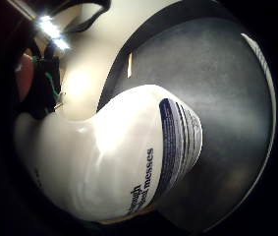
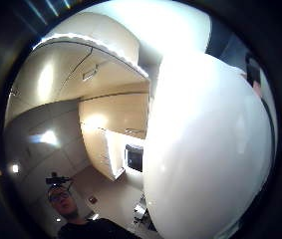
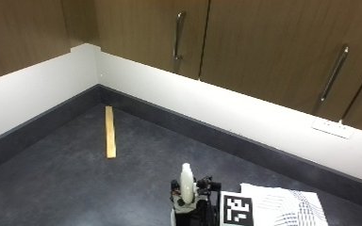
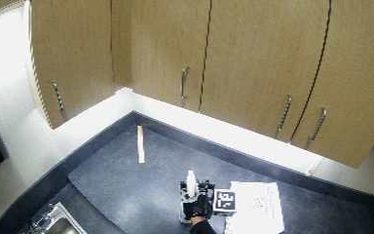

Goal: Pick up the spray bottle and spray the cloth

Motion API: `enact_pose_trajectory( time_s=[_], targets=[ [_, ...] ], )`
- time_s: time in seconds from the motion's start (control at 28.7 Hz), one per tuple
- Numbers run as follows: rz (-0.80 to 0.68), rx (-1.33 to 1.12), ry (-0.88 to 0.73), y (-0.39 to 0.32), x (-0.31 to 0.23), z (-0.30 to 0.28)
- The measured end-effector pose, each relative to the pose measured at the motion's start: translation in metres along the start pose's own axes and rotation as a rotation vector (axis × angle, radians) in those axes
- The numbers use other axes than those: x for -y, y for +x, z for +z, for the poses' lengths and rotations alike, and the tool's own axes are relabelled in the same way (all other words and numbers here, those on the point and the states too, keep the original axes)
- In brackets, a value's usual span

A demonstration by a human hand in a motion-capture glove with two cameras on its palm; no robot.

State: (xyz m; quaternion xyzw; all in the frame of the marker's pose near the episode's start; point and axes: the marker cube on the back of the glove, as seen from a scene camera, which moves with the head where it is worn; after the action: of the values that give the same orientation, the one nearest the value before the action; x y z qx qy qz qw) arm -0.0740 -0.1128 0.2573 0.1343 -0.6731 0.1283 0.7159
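The spray bottle (image 3: pixel 186 184) stands upright over the dark surface (image 3: pixel 74 179), just beside the white patterned cloth (image 3: pixel 284 207), with the gloved right hand (image 4: pixel 203 207) around its lower body. As for the grip, the bottle's white body fills both palm views, so the hand appears closed round it, though the fingers themselves hardly show and whether the bottle is lifted or resting on the surface cannot be told. The main risk from here is a wasted or misdirected spray: which way the nozzle faces is too small to read, and if it faces away from the cloth, the mist would land on the bare surface or toward the wooden stick (image 3: pixel 109 132) lying well apart near the wall. A smooth, rounded bottle may also turn or slip in the glove when the trigger is reached for. The cloth lies on the hand's far side from the stick.
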Motion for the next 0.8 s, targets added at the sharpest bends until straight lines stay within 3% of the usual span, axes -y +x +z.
enact_pose_trajectory(
  time_s=[0.42,0.8],
  targets=[
    [0.075,-0.026,0.003,0.018,-0.004,-0.005],
    [0.211,-0.079,-0.12,0.03,-0.027,0.004]
  ],
)
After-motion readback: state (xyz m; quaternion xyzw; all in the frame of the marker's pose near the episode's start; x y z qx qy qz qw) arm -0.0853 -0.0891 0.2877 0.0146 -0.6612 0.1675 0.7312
